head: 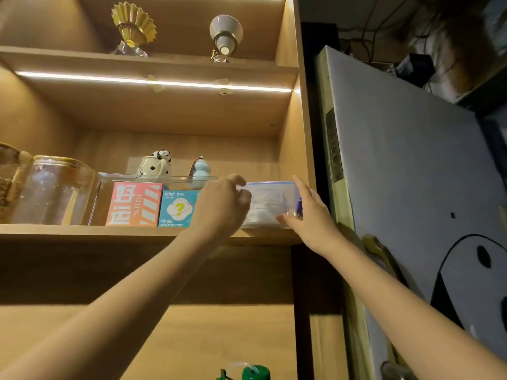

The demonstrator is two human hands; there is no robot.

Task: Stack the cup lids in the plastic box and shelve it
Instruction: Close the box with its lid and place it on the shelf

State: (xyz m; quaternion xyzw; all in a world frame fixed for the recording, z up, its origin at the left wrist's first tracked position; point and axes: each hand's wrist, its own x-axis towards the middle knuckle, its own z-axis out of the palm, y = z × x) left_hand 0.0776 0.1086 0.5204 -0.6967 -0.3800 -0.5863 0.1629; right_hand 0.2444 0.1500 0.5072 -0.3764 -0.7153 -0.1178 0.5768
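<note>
The clear plastic box (270, 198) with a blue-rimmed lid stands at the right end of the lit wooden shelf (82, 231), close to the cabinet's side wall. Through its wall I see stacked transparent cup lids (260, 211). My left hand (219, 207) is at the box's left end, fingers curled against it. On the right end lies my right hand (310, 212), fingers along the side and thumb at the lower front corner. Both arms reach up from below.
Left of the box, a clear tray holds an orange carton (134, 204) and a blue "Blind Box" carton (178, 208). A panda mug (155, 164) and a gourd figurine (200, 171) stand behind. Glass jars (55, 190) fill the far left. A grey board (411, 160) leans right of the cabinet.
</note>
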